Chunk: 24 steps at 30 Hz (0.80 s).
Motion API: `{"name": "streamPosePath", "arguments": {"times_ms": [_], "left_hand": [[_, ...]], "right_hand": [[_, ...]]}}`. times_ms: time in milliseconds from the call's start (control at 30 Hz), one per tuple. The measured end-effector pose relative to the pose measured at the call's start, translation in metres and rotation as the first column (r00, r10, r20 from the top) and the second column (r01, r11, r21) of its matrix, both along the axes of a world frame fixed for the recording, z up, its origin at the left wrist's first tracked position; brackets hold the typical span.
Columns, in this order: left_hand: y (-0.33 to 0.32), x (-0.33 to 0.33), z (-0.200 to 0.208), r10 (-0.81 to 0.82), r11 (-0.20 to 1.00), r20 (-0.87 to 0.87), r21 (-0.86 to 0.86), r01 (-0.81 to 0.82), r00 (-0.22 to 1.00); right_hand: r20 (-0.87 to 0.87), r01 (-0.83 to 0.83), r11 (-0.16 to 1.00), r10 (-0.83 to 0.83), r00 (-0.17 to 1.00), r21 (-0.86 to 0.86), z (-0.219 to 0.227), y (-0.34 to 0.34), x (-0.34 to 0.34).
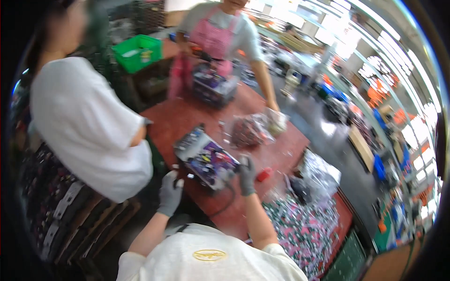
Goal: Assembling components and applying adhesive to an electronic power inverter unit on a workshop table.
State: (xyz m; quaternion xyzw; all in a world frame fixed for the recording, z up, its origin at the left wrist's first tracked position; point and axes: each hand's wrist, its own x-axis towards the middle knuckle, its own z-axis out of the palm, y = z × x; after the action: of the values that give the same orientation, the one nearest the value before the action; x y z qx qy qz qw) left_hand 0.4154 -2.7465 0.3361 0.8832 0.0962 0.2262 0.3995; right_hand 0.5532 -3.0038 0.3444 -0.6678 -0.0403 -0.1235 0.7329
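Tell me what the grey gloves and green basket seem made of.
The grey gloves look like matte, perhaps knitted fabric, snug and without shine, though blur hides any weave. The green basket is probably smooth moulded plastic, judging by its evenly bright colour.

Strong white light comes from the upper right, where the windows are blown out to blank patches and glare lies pale on the dark workbench and the clear plastic bag, while the stacked boxes at lower left sink into dim shadow. Blur smears most of the scene, softening the purple-and-white container, the gloved left hand and the gloved right hand. Fisheye distortion bends the bright strips near the right rim into arcs, and the corners fall to black.
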Motion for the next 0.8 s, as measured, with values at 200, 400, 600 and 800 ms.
{"name": "streamPosePath", "arguments": {"times_ms": [200,400,600,800], "left_hand": [[-0.006,0.086,0.056,-0.005,0.992,0.347,0.117,-0.038,0.938],[-0.003,0.141,0.051,0.039,0.999,0.194,0.029,-0.045,0.98],[-0.012,0.159,0.051,0.033,0.973,0.184,0.219,-0.074,0.982],[-0.016,0.166,0.033,-0.122,0.981,0.186,0.173,0.09,0.975]], "right_hand": [[0.122,0.054,0.997,-0.047,0.991,-0.052,0.016,-0.013,-0.007],[0.193,0.056,0.998,-0.057,0.98,0.013,0.012,0.005,0.0],[0.117,0.07,0.993,-0.082,0.99,0.1,0.017,0.003,-0.016],[0.047,0.129,0.99,-0.127,0.991,-0.059,0.013,-0.009,-0.072]]}}
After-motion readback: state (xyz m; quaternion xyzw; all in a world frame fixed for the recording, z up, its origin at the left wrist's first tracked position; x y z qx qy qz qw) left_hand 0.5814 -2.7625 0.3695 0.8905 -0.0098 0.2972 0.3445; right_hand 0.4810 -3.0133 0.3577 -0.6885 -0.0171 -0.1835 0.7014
